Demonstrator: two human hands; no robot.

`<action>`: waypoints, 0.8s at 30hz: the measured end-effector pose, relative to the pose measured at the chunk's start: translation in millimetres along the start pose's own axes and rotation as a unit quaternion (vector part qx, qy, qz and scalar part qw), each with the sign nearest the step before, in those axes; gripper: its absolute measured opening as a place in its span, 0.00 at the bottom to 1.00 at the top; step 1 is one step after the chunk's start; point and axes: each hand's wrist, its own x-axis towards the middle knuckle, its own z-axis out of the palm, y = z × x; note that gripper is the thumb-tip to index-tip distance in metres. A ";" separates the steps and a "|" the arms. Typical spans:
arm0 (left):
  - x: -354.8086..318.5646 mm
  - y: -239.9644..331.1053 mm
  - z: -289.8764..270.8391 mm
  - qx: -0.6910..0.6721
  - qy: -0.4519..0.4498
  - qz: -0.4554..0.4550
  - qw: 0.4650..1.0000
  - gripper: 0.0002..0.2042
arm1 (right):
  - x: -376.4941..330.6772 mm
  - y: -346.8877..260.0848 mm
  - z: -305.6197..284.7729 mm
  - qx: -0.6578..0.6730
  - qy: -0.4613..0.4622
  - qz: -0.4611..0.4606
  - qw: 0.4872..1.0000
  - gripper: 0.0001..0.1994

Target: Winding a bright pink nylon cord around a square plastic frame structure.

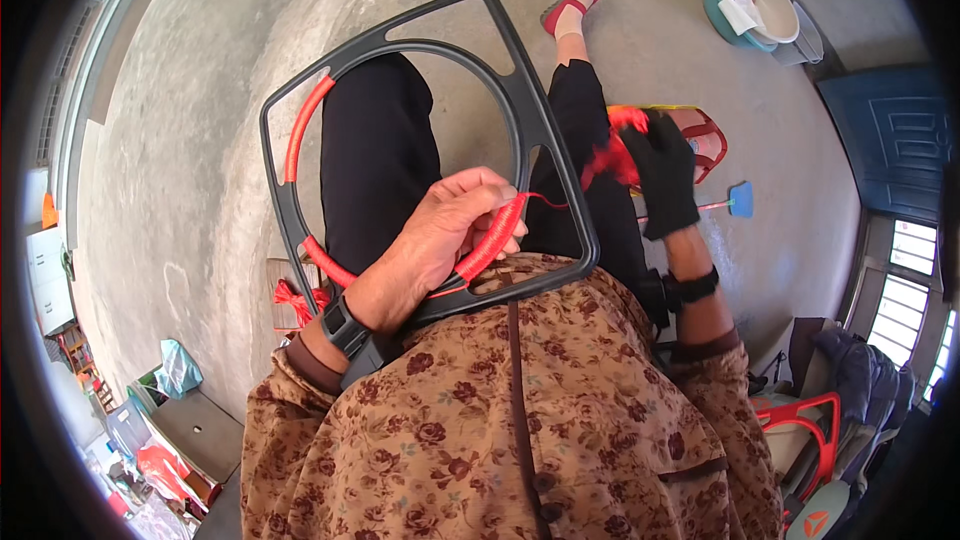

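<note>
A black frame with a round inner ring lies across my lap. Red cord is wound tightly round several stretches of the ring. My left hand, bare, pinches the ring at the wrapped section on its near right side, thumb and fingers closed round it. From there a thin red strand runs off to the right. My right hand, in a black glove, is out beyond the frame's right edge, with a loose bundle of red cord at its fingers. That bundle is smeared by motion, and the gloved fingers are partly hidden.
Behind my right hand sits a red and yellow bag or basket, with a blue swatter near it. Stacked basins stand far right. Another red bundle lies beside my left wrist. A red chair frame is near right.
</note>
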 end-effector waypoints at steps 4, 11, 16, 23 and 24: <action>-0.2 -5.2 1.5 -0.038 -0.038 -0.029 0.998 0.07 | 20.6 -46.5 60.5 0.218 -0.049 0.011 0.975 0.10; -0.7 -10.0 -1.6 -0.062 -0.024 -0.031 0.997 0.08 | -24.0 -62.4 40.1 0.398 -0.197 0.220 0.868 0.11; 1.7 -8.7 -0.5 -0.009 -0.011 0.002 1.000 0.08 | -19.2 -51.0 26.4 0.032 -0.367 -0.116 0.923 0.14; 0.7 -7.1 -2.5 -0.008 0.016 0.038 0.999 0.08 | -42.5 -85.9 26.5 0.162 -0.324 0.146 0.921 0.12; 0.6 -7.7 -1.8 -0.011 0.009 0.036 0.999 0.08 | -48.5 -88.5 24.8 0.139 -0.332 0.158 0.919 0.13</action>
